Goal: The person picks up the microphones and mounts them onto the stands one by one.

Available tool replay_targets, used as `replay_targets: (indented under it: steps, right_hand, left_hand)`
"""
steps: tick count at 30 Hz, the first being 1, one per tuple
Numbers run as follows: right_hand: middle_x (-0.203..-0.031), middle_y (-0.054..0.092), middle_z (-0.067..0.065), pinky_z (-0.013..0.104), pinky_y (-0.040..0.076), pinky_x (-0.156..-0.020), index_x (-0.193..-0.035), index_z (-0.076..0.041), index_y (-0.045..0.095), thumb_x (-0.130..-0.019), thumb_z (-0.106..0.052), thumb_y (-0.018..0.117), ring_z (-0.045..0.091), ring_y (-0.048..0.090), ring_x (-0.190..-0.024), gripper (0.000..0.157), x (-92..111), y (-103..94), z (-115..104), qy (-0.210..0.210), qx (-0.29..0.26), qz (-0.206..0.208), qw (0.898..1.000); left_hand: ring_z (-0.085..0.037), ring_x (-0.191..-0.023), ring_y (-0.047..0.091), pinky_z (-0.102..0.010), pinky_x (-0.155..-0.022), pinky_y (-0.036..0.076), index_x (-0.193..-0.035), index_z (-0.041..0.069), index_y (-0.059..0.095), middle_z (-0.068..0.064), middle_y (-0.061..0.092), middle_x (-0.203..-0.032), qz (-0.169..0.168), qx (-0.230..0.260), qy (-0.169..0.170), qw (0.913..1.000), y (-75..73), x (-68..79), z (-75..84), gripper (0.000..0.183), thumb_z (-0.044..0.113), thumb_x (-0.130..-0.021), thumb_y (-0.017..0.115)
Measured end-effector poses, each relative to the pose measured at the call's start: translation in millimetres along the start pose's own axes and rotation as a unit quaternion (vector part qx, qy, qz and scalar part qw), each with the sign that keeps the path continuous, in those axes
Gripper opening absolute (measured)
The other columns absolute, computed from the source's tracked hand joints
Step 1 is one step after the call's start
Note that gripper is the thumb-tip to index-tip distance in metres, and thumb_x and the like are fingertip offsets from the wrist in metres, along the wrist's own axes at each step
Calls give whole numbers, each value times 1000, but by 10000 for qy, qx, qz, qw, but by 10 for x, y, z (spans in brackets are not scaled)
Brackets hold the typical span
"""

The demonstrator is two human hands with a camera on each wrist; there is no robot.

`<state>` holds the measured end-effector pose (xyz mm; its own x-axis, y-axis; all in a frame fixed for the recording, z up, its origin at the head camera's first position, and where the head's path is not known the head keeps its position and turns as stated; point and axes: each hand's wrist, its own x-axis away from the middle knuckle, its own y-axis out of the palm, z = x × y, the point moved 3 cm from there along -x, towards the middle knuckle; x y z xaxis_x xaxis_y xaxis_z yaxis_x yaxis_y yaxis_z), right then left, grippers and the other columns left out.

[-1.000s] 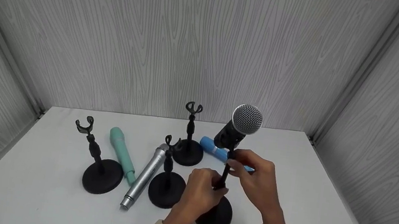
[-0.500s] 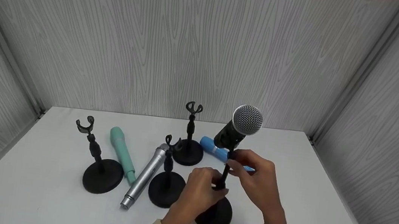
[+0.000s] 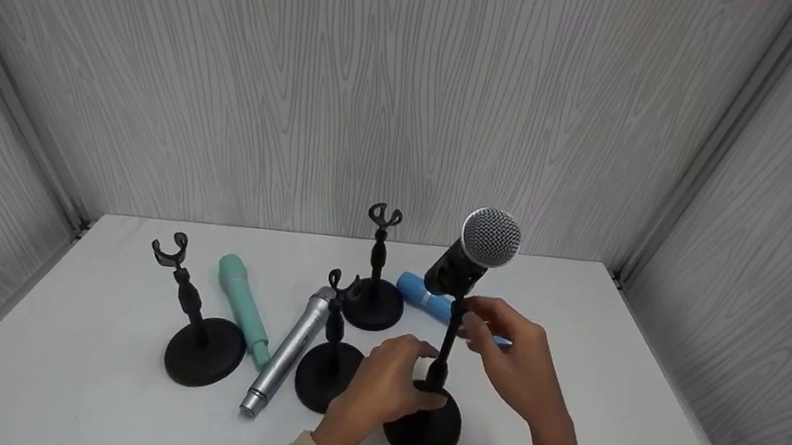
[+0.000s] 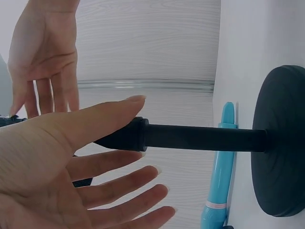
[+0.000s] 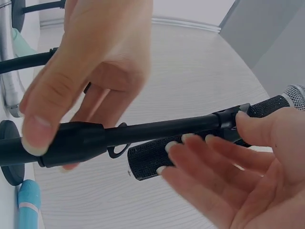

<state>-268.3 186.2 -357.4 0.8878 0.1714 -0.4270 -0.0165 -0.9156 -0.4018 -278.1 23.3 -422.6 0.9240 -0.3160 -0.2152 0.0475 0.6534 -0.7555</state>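
A black microphone with a silver mesh head [image 3: 491, 239] sits tilted in the clip of a black stand [image 3: 446, 346] with a round base. Around the lower pole, near its thick collar [image 5: 76, 143], my left hand [image 3: 384, 383] has thumb and fingers spread apart, fingers nearly straight in the left wrist view. Near the top of the pole, just below the clip, is my right hand [image 3: 512, 350]. Its fingers are loosely extended in the right wrist view, the thumb [image 5: 255, 129] at the clip joint; whether it touches cannot be told. A blue microphone [image 3: 424, 298] lies behind, partly hidden.
Other black stands with bare clips stand at the left [image 3: 203, 350], in the middle [image 3: 328, 377] and at the back [image 3: 372, 303]. A teal microphone [image 3: 244, 302] and a silver microphone [image 3: 285, 353] lie between them. Grey wood-grain panels [image 3: 351, 96] enclose the white table [image 3: 82, 380].
Both hands have loosened from the stand's pole. My left hand has opened and shifted slightly down and left; my right fingers have eased off to the right. The microphone stays in place.
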Motion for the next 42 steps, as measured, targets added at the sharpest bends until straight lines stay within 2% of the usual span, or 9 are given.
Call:
replay_targets:
  steps: [3, 7, 12, 17, 21, 29, 34, 37, 42]
  right_hand:
    - [-107, 70, 1, 27, 57, -75, -113, -21, 65, -95, -29, 56, 13, 70, -90, 22, 20, -23, 98, 347, 318, -122, 9988]
    - [-105, 70, 1, 30, 56, -79, -111, -19, 66, -94, -24, 60, 15, 68, -93, 19, 57, 30, 321, 433, 1059, -439, 9925]
    - [-110, 67, 10, 35, 55, -82, -112, -8, 64, -87, -9, 67, 26, 65, -101, 25, 157, 199, 673, 469, 1459, -1418, 9780]
    - [-118, 63, 15, 45, 53, -82, -116, -6, 62, -82, -11, 72, 35, 63, -102, 36, 265, 336, 910, 840, 1682, -2114, 9591]
    - [-121, 62, 14, 49, 50, -87, -118, -4, 61, -77, -12, 77, 37, 59, -108, 44, 329, 392, 994, 959, 1755, -2211, 9545]
    - [-118, 65, 12, 53, 46, -94, -115, -6, 63, -70, -13, 83, 34, 57, -113, 49, 397, 439, 1072, 970, 1935, -2263, 9497]
    - [-116, 65, 10, 52, 46, -94, -115, -8, 63, -70, -14, 83, 32, 57, -111, 49, 424, 467, 1108, 1340, 1941, -2311, 9439]
    - [-116, 64, 9, 50, 48, -92, -116, -9, 63, -70, -15, 83, 29, 58, -108, 50, 437, 477, 1130, 1507, 1972, -2327, 9404]
    - [-112, 65, 9, 48, 50, -89, -115, -6, 64, -72, -13, 81, 26, 60, -104, 46, 454, 465, 1159, 1221, 1898, -2321, 9461]
  left_hand:
    - [-22, -101, 61, -40, -84, 49, -113, 11, 67, -2, 66, -103, -189, -60, -74, 9998, 40, -1, -38, 54, 31, -66, 85]
    - [-21, -98, 60, -38, -82, 49, -112, 7, 66, -3, 65, -102, -391, -163, -115, 9990, 112, 21, -128, 54, 27, -66, 86]
    - [-17, -90, 58, -33, -80, 49, -104, 5, 68, -5, 64, -97, -675, -107, -64, 9976, 222, 35, -270, 48, 20, -63, 87]
    - [-13, -83, 54, -31, -77, 46, -94, 7, 69, -3, 64, -88, -785, -146, 190, 9966, 281, 35, -390, 41, 14, -59, 88]
    - [-15, -85, 57, -33, -77, 47, -92, 8, 71, -3, 67, -88, -821, -177, 309, 9960, 296, 35, -452, 40, 11, -57, 88]
    - [-21, -90, 62, -35, -81, 49, -97, 7, 71, -6, 69, -95, -1054, -14, 135, 9943, 324, 78, -528, 43, 12, -57, 88]
    - [-20, -94, 59, -39, -87, 47, -101, 6, 69, -5, 67, -98, -1054, -13, -53, 9944, 320, 126, -552, 47, 14, -58, 88]
    - [-22, -95, 60, -39, -88, 48, -99, 6, 70, -5, 68, -97, -1022, 54, -41, 9947, 325, 133, -552, 46, 13, -58, 88]
    - [-19, -91, 64, -35, -83, 50, -93, 12, 73, 0, 72, -91, -981, 255, 6, 9949, 360, 107, -573, 39, 10, -58, 88]
